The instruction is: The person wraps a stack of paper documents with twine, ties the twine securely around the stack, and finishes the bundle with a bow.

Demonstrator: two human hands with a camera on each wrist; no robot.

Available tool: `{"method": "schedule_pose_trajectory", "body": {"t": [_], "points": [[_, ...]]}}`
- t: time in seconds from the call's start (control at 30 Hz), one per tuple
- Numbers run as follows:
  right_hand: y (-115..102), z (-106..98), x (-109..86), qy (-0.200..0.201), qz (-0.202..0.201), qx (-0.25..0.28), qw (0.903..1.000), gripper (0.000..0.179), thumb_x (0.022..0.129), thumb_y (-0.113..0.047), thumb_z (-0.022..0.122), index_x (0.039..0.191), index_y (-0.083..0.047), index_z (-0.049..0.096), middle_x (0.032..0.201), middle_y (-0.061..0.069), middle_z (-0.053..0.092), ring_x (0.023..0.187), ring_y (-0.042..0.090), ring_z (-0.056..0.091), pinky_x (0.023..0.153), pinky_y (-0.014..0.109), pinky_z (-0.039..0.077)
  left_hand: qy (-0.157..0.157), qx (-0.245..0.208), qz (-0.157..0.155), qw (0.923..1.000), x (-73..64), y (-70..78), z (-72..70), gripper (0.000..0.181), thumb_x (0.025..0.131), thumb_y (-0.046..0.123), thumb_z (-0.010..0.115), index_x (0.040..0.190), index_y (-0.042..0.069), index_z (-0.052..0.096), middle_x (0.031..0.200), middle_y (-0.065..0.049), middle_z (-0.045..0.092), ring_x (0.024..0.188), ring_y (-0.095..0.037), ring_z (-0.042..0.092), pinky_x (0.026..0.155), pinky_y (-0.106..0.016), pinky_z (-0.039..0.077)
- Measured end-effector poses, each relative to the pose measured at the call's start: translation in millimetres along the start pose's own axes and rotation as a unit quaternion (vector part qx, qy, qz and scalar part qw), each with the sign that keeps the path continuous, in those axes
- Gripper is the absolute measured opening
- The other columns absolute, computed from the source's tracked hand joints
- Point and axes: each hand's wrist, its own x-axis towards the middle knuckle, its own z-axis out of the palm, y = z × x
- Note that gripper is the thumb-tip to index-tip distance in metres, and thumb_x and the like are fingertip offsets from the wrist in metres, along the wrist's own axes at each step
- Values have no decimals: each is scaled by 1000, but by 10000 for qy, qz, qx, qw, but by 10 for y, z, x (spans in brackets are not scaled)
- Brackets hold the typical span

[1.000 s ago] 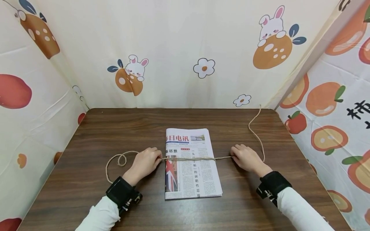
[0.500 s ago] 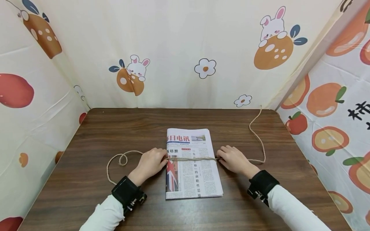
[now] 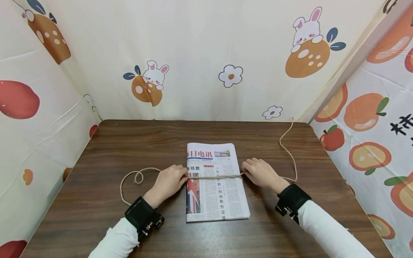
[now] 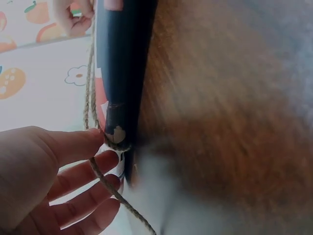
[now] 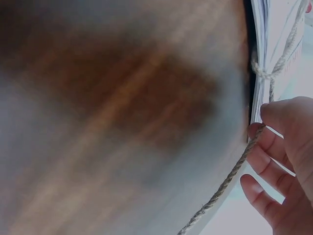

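A folded newspaper stack (image 3: 219,204) lies on the table with beige twine (image 3: 213,177) stretched across its front page. At its left edge my left hand (image 3: 168,182) pinches the twine between thumb and fingers. Beside the right edge, my right hand (image 3: 262,173) pinches the other part of the twine. In the left wrist view the twine (image 4: 89,93) runs in two strands along the page, and some bends round the edge. The right wrist view has the twine (image 5: 264,73) looping round the paper edge close to my right thumb. What lies beneath the newspaper is hidden.
A loose twine tail (image 3: 122,186) curls on the table left of my left hand. Another tail (image 3: 292,156) runs from behind my right hand to the back edge of the brown table (image 3: 145,139). Printed curtains (image 3: 200,64) surround the back and sides.
My right hand has moved left along the twine, up to the newspaper's right edge, and then risen slightly. My left hand has shifted a little right, against the left edge.
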Motion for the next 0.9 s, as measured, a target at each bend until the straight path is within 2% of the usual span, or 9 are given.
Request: {"method": "schedule_pose_trajectory", "body": {"t": [0.17,0.33,0.57,0.9], "points": [[30,-20,120,-8,22,-35,10000,20,76,-11,72,77,-14,52,75,-1,51,66,18,48,54,29,36,6,-115,-20,9999,-24,5,-2,14,80,17,71,73,18,59,71,6,54,66,-11,51,55,-28,42],[32,-32,268,-187,79,-70,9998,17,80,-13,70,80,-12,53,76,1,53,68,18,48,57,30,37,-9,-93,-32,10000,-36,-3,-5,15,80,17,71,72,18,57,72,7,54,65,-11,51,54,-29,42],[14,-21,497,-390,93,-134,9991,14,83,-15,67,85,-12,54,77,1,57,68,18,48,58,28,35,-3,-85,64,9999,-52,-16,0,18,79,13,71,71,18,56,72,7,54,66,-11,51,55,-28,42],[-26,-14,760,-431,24,-262,9987,7,86,-14,63,84,-13,57,79,0,58,67,16,47,59,28,36,77,-30,228,9997,-83,-37,27,17,77,14,72,72,19,57,76,7,57,68,-10,51,56,-26,42]]}}
